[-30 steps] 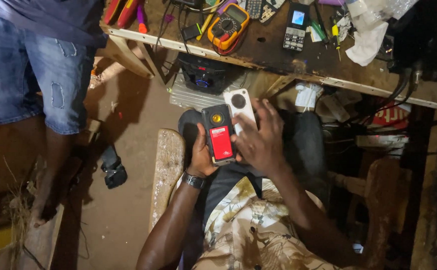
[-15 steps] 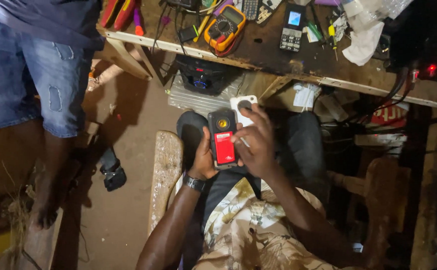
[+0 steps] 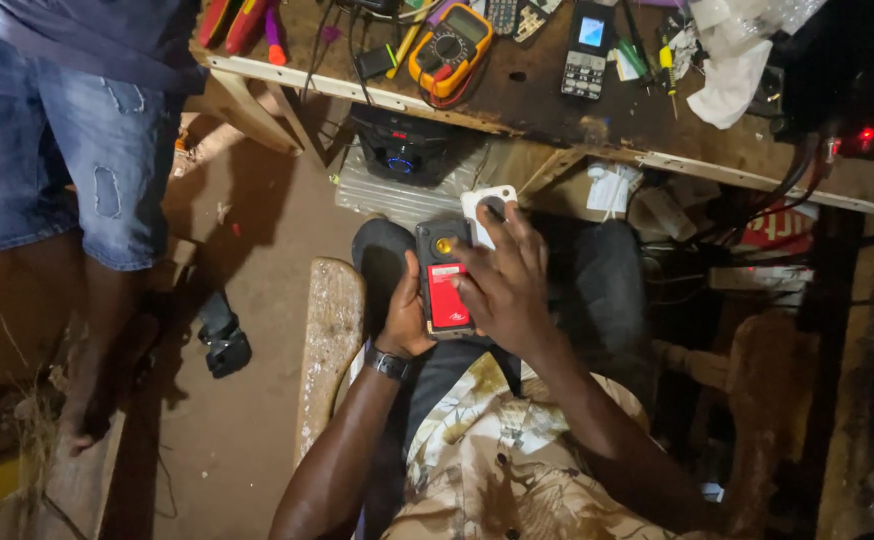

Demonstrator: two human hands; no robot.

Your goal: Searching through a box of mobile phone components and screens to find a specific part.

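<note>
1. Over your lap, below the worktop's [image 3: 557, 135] near edge, your left hand [image 3: 405, 318] cups a small phone [image 3: 445, 280] with its back off, so the red battery faces up; the grip is closed around the phone's left side.
2. Your right hand [image 3: 505, 285] lies over the phone's right side, fingers spread loosely. A white back cover [image 3: 485, 205] shows just behind its fingertips; you cannot tell whether that grip holds it.
3. A dark watch [image 3: 387, 362] sits on your left wrist.
4. On the worktop, near its front edge, lie an orange multimeter [image 3: 449, 50], a keypad phone with a lit screen [image 3: 587, 48] and a white cloth [image 3: 732, 85] towards the right end.
5. A wooden plank [image 3: 329, 350] rests on the floor beside your left arm.
6. Another person in denim shorts [image 3: 57, 150] stands at the left.
</note>
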